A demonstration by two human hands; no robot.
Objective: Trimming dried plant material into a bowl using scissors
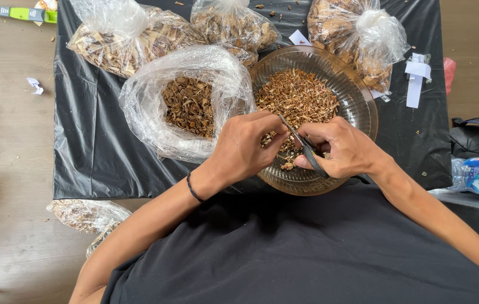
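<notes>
The right hand [343, 149] has its grip closed through the handles of black-handled scissors [302, 145], blades meeting a small dried brown piece pinched in the left hand's [245, 147] fingertips. Both work over the brown ribbed glass bowl [363, 101] — already well filled with cut bits. The open clear plastic bag [234, 84] beside it on the counter holds plenty uncut.

A black plastic sheet [99, 146] covers the table. On it sit a brown glass bowl [357, 95] and clear bags of dried pieces [194, 107]. White paper scraps [417, 76] lie nearby.
</notes>
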